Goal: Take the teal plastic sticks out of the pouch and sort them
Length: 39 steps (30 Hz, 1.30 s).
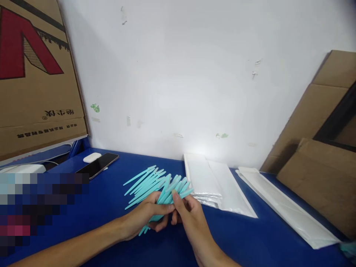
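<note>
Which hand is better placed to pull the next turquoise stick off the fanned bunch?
Probably the right hand: its fingertips pinch the top ends of the turquoise sticks on the side facing the white sleeves, while the left hand grips the bunch's base.

The only print stands on the cardboard box [36, 85] leaning at about ten o'clock, against the wall at the table's far left corner. Its face carries a large red shape like a broad letter V or an arrowhead, edged in black, with a hatched band inside it. Below that run two lines of dark Chinese characters, and they appear upside down from this view: a short line of larger characters with a small round mark beside it, and under it a longer line of smaller ones. Neither line can be read with confidence at this size.
</note>
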Available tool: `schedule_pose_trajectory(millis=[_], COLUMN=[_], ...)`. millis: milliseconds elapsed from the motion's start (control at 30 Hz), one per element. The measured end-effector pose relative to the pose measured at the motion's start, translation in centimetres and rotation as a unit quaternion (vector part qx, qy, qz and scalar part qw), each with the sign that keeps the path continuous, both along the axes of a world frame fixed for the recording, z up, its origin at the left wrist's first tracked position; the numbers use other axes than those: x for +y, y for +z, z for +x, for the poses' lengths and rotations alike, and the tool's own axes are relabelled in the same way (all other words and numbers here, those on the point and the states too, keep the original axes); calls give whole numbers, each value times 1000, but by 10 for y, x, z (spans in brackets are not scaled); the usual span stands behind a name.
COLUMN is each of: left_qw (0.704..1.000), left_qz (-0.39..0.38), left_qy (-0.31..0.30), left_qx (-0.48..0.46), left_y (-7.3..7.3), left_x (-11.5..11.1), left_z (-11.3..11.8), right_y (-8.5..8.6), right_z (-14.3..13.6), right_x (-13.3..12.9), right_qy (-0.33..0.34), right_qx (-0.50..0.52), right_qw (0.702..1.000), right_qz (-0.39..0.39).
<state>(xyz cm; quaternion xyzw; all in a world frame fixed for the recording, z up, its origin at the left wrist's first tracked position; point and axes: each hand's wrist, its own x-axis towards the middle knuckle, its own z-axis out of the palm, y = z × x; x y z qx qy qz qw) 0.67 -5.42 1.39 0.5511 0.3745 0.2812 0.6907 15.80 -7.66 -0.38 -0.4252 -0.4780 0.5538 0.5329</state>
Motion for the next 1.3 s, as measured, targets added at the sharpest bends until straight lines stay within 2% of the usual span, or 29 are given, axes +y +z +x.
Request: schedule_pose_trajectory(millis=[233,367,567,867,1133,1300], left_qw=[998,998,994,995,996,997], left_qz=[-1,-10,4,19,22,0], left_qy=[-13,15,90,98,85,76], left_qx=[-58,-60,-65,-31,-24,-30], left_y=[-4,-7,-5,-11,-9,-6], left_x=[1,-1,-5,-3,-6,-5], left_z=[-1,1,7,8,7,6], right_y=[4,2,1,4,2,2], right_z=[1,1,2,1,2,3], right_x=[-4,-3,0,-5,-5,-8], right_qy=[-19,-26,-46,-26,-18,-40], right_qx=[7,-3,-21,-16,-19,-33], right_qw=[999,999,998,999,999,998], right_qz=[-41,-37,-42,-32,-26,-38])
